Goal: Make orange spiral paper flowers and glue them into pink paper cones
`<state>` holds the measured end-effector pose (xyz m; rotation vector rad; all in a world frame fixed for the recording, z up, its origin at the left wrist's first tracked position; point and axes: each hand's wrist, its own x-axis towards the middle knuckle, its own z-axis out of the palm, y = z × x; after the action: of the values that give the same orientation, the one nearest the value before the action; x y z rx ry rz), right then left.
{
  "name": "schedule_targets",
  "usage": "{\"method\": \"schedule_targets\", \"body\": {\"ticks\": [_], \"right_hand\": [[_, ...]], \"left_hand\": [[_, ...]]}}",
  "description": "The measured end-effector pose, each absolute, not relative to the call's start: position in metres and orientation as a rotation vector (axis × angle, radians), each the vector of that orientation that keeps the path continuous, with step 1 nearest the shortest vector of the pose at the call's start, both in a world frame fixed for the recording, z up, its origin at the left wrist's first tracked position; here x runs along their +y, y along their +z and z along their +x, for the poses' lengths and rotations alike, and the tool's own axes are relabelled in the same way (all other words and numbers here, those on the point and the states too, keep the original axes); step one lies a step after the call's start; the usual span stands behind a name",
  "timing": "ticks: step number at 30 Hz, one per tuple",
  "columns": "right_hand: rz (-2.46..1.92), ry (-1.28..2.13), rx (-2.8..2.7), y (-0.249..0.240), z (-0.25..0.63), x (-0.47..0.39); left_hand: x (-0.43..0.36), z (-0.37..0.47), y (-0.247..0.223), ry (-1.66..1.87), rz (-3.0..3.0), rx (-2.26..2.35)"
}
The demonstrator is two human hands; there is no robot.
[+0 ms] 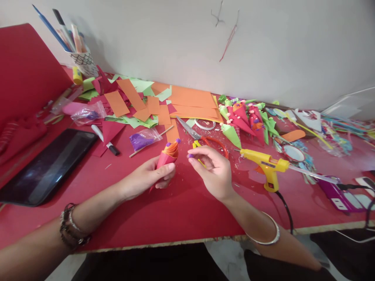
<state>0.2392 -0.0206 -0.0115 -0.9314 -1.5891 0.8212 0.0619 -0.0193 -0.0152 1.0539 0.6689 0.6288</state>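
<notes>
My left hand [155, 173] is closed round a red paper cone [168, 159] held upright. Orange paper folds fill its top, with small purple balls at the rim. Between thumb and fingertips of my right hand [213, 169] is a small purple ball [191, 155], apart from the cone. Behind that hand lie scissors [190, 128] with orange-red handles, partly hidden, and a yellow-handled tool [196, 144] whose kind I cannot make out. A plastic bag of purple material [145, 138] lies beyond my left hand, near a thin stick [136, 153].
A yellow glue gun [268, 166] with a cord lies at the right, near a purple power strip [336, 193]. Several finished paper cones [241, 119] are piled behind. Orange paper sheets [193, 97], a tablet [48, 166], a marker [102, 136] and a pen cup [84, 62] are also here.
</notes>
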Motion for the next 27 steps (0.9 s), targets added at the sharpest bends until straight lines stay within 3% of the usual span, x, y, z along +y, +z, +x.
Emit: {"method": "schedule_targets", "body": {"ticks": [27], "right_hand": [[-0.945,0.686,-1.723,-0.0043,0.2397,-0.0259]], "left_hand": [[-0.019,0.0581,-0.0143,0.445,1.183,0.66]]}}
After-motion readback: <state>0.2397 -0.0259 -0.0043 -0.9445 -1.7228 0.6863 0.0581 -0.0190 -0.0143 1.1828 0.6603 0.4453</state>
